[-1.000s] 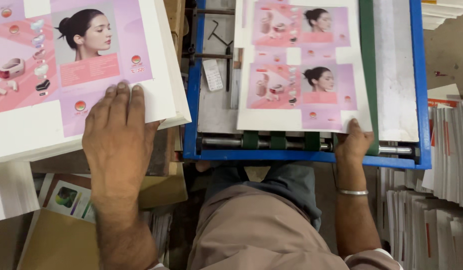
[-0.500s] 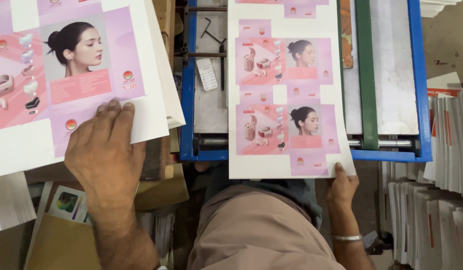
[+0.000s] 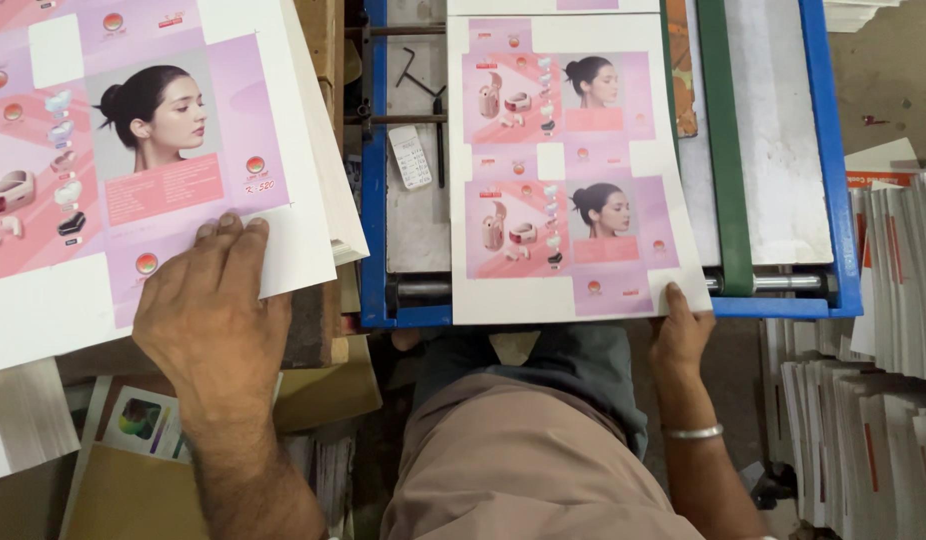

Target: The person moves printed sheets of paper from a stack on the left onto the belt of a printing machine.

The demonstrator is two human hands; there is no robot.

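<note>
White paper stacks (image 3: 883, 360) are standing at the right edge; a green belt (image 3: 725, 140) and small white remote-like device (image 3: 414, 157) are lying upper centre.

The left hand (image 3: 211, 315) lies flat, palm down, its back turned up, the fingers (image 3: 228, 235) held close together and pointing away from the body. Its forearm runs straight back and down toward the lower edge. The right hand (image 3: 680, 335) is well apart to the right, reaching forward with the fingertips (image 3: 673, 293) pinched, wrist straight. A thin metal bangle (image 3: 694, 432) circles the right forearm.
</note>
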